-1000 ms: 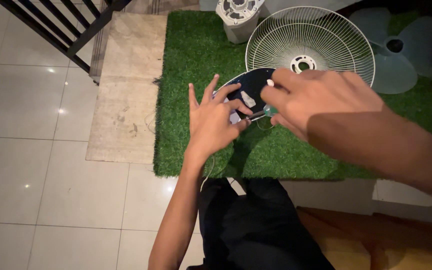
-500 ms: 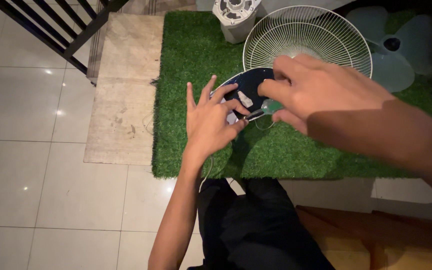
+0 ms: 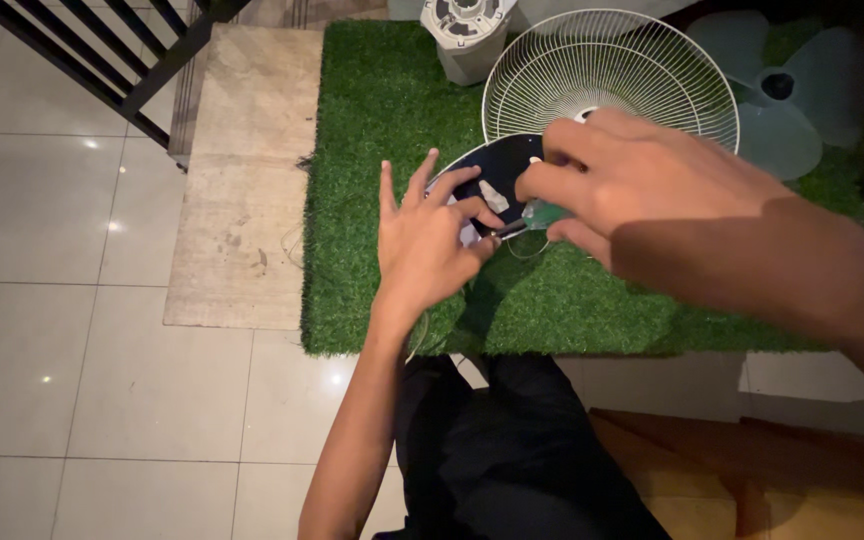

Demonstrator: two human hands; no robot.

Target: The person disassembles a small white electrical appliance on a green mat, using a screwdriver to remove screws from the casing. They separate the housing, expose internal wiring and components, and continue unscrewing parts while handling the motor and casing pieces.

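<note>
A person's left hand (image 3: 430, 240), fingers spread with the thumb and forefinger pinched at the metal tip of a screwdriver, steadies a dark, round fan base (image 3: 497, 175) lying on a green artificial-grass mat (image 3: 392, 120). The right hand (image 3: 632, 185) is closed around the green-handled screwdriver (image 3: 532, 218), whose shaft points leftward to where the left fingertips meet it, just over the near edge of the dark base; what the tip touches is too small to tell. Behind the hands, a white wire fan guard (image 3: 607, 65) rests flat on the mat, partly covered by the right hand, with a pale translucent fan blade (image 3: 792, 95) to its right and a grey fan motor housing (image 3: 467, 35) at the mat's far edge. A beige stone step (image 3: 242, 170) adjoins the mat on the left, beside glossy white floor tiles (image 3: 52, 330) and a black metal railing (image 3: 102, 60). The person's dark trousers (image 3: 512, 460) fill the lower centre.
</note>
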